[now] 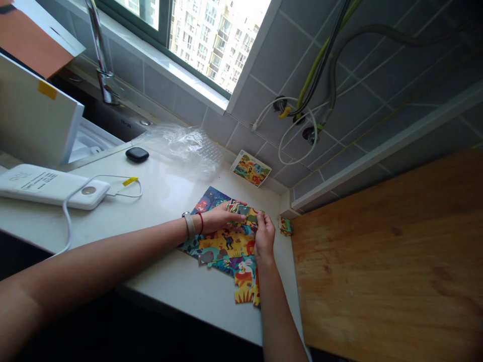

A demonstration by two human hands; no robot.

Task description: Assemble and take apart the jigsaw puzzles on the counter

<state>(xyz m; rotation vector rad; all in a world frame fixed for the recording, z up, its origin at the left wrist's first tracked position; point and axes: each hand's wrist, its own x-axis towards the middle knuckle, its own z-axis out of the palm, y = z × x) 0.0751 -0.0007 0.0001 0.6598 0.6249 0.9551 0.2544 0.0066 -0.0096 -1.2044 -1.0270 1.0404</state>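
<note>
A partly assembled jigsaw puzzle [228,240] with colourful animals lies on the white countertop, beneath both hands. My left hand [218,218], with a watch band and a red string at the wrist, is closed on a few puzzle pieces [234,206] above the puzzle's upper part. Close to its right, my right hand [265,234] pinches a green puzzle piece [252,215] between thumb and fingers; part of that piece is hidden. Joined pieces with a white rabbit [245,266] stick out at the puzzle's near edge, partly behind my right forearm.
A small picture card [251,168] leans at the tiled wall. More puzzle pieces [286,226] are stacked beside a wooden board [385,251]. Crumpled clear plastic [184,146], a black case [137,154] and a white power bank [53,186] with a cable lie left, near the sink.
</note>
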